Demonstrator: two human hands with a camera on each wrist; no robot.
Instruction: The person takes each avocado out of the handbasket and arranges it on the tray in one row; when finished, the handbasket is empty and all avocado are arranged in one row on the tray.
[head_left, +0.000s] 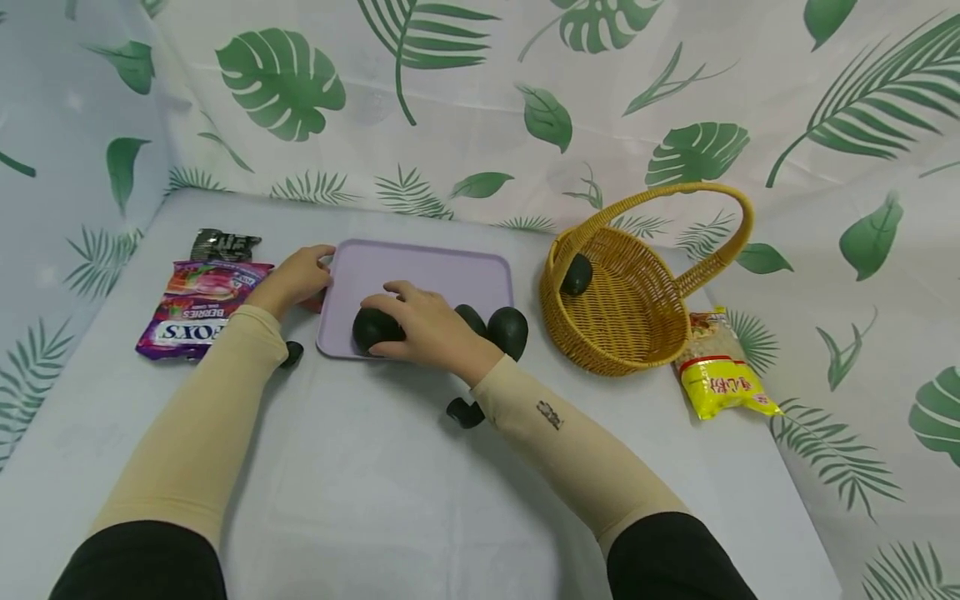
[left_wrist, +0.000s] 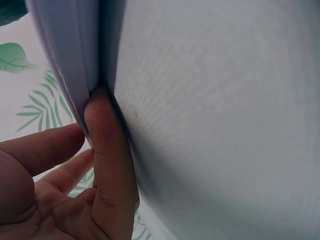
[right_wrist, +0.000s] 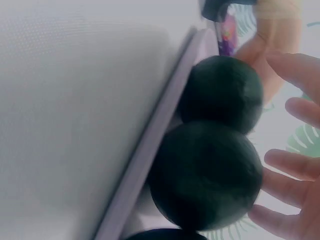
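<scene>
My left hand (head_left: 298,279) pinches the left rim of a lilac tray (head_left: 423,267); in the left wrist view one finger (left_wrist: 107,125) lies under the tray's edge. My right hand (head_left: 427,329) reaches over the tray, thumb and fingers spread about a dark green avocado (head_left: 377,331) at its front left. In the right wrist view the fingers (right_wrist: 292,187) are extended beside two avocados, and a gap shows between them and the farther avocado (right_wrist: 222,92). Two more avocados (head_left: 507,333) sit at the tray's front right corner, one partly behind the right hand.
A yellow wicker basket (head_left: 630,354) with a tall handle stands right of the tray, one avocado (head_left: 577,275) inside. Beyond it lies a yellow food packet (head_left: 720,387). Left of my left hand are a purple candy bag (head_left: 198,308) and a small dark packet (head_left: 223,246).
</scene>
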